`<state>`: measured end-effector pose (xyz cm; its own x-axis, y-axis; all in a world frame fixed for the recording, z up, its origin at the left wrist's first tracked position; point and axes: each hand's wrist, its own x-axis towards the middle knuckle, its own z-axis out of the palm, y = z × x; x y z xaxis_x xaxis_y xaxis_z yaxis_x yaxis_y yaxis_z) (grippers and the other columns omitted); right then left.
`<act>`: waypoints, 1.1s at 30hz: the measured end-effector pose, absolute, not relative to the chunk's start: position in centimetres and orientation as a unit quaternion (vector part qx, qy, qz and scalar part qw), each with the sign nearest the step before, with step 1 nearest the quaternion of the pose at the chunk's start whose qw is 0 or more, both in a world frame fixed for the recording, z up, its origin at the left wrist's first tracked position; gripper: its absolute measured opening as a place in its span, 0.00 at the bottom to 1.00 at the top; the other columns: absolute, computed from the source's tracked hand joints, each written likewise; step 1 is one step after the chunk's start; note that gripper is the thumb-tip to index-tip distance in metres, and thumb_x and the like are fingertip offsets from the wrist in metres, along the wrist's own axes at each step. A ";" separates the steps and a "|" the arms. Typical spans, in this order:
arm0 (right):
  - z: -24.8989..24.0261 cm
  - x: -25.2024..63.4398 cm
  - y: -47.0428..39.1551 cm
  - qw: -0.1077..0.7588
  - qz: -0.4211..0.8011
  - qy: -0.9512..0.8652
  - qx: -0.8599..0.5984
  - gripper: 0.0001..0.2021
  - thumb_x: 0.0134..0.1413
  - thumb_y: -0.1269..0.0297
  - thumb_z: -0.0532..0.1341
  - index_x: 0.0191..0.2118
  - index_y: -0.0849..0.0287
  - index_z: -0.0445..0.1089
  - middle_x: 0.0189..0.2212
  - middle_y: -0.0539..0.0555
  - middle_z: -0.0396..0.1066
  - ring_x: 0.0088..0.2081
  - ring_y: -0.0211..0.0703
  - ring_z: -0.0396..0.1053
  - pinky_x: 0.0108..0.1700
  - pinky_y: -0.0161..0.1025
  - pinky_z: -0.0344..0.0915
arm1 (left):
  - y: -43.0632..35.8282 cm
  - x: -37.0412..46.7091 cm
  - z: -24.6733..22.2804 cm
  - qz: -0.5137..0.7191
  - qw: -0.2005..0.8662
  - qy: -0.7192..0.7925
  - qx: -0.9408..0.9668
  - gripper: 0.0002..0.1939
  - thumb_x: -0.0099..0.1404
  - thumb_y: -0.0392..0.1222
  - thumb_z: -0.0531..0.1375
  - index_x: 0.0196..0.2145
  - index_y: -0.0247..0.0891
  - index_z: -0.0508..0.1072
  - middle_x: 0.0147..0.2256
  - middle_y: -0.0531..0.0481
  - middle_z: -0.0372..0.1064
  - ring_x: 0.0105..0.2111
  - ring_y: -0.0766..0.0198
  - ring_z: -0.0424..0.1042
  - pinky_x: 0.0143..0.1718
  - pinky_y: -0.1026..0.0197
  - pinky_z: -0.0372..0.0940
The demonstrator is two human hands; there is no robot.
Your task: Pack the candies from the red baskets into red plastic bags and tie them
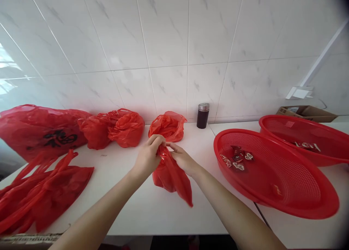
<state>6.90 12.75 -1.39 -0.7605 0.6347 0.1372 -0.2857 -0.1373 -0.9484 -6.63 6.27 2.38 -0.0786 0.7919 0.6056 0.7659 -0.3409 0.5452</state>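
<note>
At a white counter (131, 202), a person's left hand (148, 156) and right hand (182, 159) both pinch the gathered top of a small red plastic bag (170, 175), which hangs at the counter's centre. More red bags (167, 125) lie at twelve and nine o'clock (one printed black); a red mesh basket (275, 177) sits at three o'clock.

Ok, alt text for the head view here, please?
Both hands, left hand and right hand, pinch the top of a small red plastic bag over a white table. More red bags lie to the left; two red mesh baskets sit to the right.
</note>
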 end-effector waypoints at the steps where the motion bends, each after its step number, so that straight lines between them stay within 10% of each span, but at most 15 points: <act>1: -1.3 7.1 12.7 0.309 0.738 -0.583 -0.144 0.11 0.53 0.60 0.60 0.42 0.55 0.69 0.29 0.47 0.71 0.32 0.37 0.68 0.37 0.36 0.63 | 6.5 -6.5 2.2 0.460 0.008 0.576 0.676 0.16 0.52 0.26 0.53 0.34 0.43 0.72 0.39 0.49 0.70 0.34 0.61 0.67 0.32 0.63 0.57; 11: -1.5 10.2 13.5 0.392 0.711 -0.548 -0.199 0.18 0.52 0.50 0.62 0.24 0.59 0.61 0.22 0.45 0.63 0.24 0.33 0.64 0.32 0.34 0.65 | 4.4 -8.2 0.8 0.361 0.219 0.580 0.697 0.22 0.59 0.34 0.55 0.51 0.44 0.72 0.38 0.47 0.75 0.34 0.58 0.71 0.38 0.60 0.63; 19: -9.7 8.8 17.8 0.496 0.729 -0.292 -0.370 0.20 0.36 0.58 0.71 0.19 0.56 0.56 0.16 0.43 0.57 0.20 0.32 0.60 0.27 0.35 0.70 | -1.4 -11.7 -2.8 0.318 0.398 0.614 0.602 0.21 0.68 0.52 0.48 0.34 0.41 0.77 0.35 0.46 0.75 0.38 0.56 0.70 0.44 0.57 0.64; 33: -10.3 8.1 17.3 0.445 0.726 -0.388 -0.351 0.18 0.41 0.53 0.69 0.32 0.56 0.63 0.24 0.46 0.67 0.24 0.37 0.68 0.27 0.36 0.70 | -5.4 -15.0 -2.8 0.237 0.438 0.696 0.516 0.20 0.62 0.56 0.56 0.49 0.50 0.75 0.50 0.50 0.72 0.51 0.52 0.68 0.53 0.56 0.60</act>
